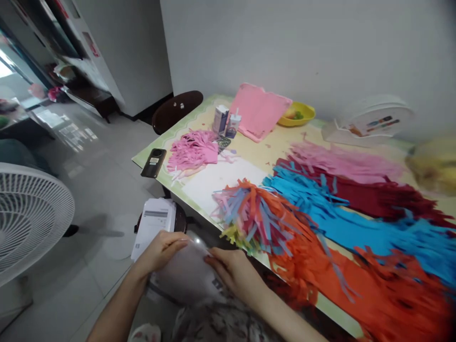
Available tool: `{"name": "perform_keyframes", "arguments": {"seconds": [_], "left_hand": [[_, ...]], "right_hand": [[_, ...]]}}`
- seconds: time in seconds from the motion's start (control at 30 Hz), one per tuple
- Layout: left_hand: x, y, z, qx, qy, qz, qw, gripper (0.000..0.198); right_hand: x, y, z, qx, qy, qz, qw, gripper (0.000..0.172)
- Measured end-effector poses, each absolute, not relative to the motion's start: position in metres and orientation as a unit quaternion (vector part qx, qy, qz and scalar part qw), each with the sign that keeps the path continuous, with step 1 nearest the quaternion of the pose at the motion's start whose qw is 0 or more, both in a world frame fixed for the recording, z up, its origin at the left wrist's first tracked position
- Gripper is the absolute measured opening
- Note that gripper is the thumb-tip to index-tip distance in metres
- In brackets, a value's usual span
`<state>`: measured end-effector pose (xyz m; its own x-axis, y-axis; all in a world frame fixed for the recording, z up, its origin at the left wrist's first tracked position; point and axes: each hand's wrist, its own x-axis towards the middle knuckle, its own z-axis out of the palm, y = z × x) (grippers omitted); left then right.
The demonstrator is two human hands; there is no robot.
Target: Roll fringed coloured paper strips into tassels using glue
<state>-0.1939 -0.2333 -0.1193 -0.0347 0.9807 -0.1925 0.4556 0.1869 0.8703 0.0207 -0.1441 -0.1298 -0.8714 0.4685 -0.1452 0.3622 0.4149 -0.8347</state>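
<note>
My left hand and my right hand are low in front of me, below the table edge, both pinching a clear plastic bag between them. The fingers of each hand are closed on the bag's top edge. A white paper pack lies on a stool just beyond my left hand. On the table to the right lie bundles of fringed paper strips: mixed colours, orange, blue, dark red and pink.
A smaller pink fringe pile, a black phone, two small cartons, a pink folder, a yellow bowl and a white stand are on the table. A white fan stands left; a brown chair is behind.
</note>
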Motion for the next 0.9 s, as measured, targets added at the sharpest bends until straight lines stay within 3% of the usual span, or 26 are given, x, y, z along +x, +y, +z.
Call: {"name": "perform_keyframes", "arguments": {"seconds": [0.13,0.27,0.37,0.6,0.9], "left_hand": [[-0.218,-0.223,-0.121,0.591,0.637,0.271,0.414,0.043],[-0.231,-0.183,-0.129,0.675,0.598,0.241,0.359,0.039],[-0.23,-0.15,-0.151,0.72,0.578,0.211,0.321,0.033],[-0.231,-0.133,-0.186,0.722,0.567,0.188,0.349,0.032],[-0.232,-0.134,-0.19,0.714,0.57,0.203,0.353,0.035]], "right_hand": [[0.007,-0.095,-0.104,-0.202,-0.87,0.45,0.011,0.026],[-0.036,-0.011,-0.083,-0.318,-0.893,0.287,0.14,0.022],[-0.077,0.025,-0.104,-0.372,-0.902,0.204,0.081,0.029],[-0.1,0.007,-0.176,-0.363,-0.917,0.159,0.036,0.029],[-0.103,0.0,-0.176,-0.346,-0.928,0.141,0.007,0.026]]}}
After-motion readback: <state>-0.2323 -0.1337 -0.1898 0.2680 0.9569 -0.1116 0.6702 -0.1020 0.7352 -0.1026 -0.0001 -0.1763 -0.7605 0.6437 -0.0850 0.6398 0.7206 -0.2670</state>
